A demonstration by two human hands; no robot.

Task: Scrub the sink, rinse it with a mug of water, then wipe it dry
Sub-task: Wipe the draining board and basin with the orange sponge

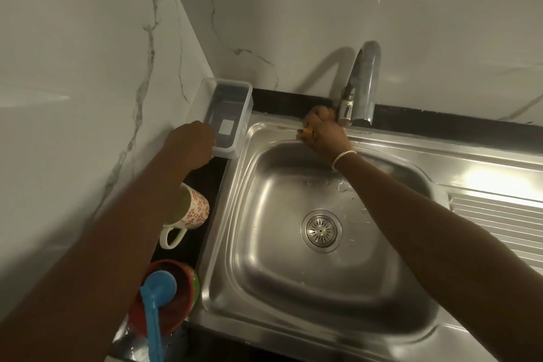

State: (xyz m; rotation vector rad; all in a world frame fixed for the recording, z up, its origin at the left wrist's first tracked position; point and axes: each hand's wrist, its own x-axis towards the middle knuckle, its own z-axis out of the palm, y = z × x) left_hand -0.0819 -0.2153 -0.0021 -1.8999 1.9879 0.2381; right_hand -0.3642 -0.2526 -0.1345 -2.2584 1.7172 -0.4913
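At the far left a marble-veined wall [88,67] runs back to the corner, and a narrow dark counter [202,185] lies between it and the sink. Nearest the camera on that strip stands a red bowl [173,306] with a blue scoop [157,297] lying across it, its handle pointing toward the viewer. Just behind it a white mug [192,211] with a red flower pattern stands partly under the left forearm, handle toward the camera. Farther back, in the corner, sits a clear plastic container [232,114]. The left hand [191,144] rests at the container's near left edge, fingers curled over the rim as if gripping it, though the fingertips are hidden behind the knuckles and I cannot be sure of the grip.

To the right is the stainless steel sink [252,244], its basin wet in patches, with a round drain strainer [321,231] in the middle of the floor. The right hand [323,132] is pressed against the sink's back rim, just beside the base of the tap, with its fingers closed round a small yellow scrubber [308,130], of which only a corner shows. A pale band [343,156] circles that wrist. The chrome tap [360,85] rises from the back ledge and curves forward. At the far right the ribbed draining board [499,220] catches a bright glare.
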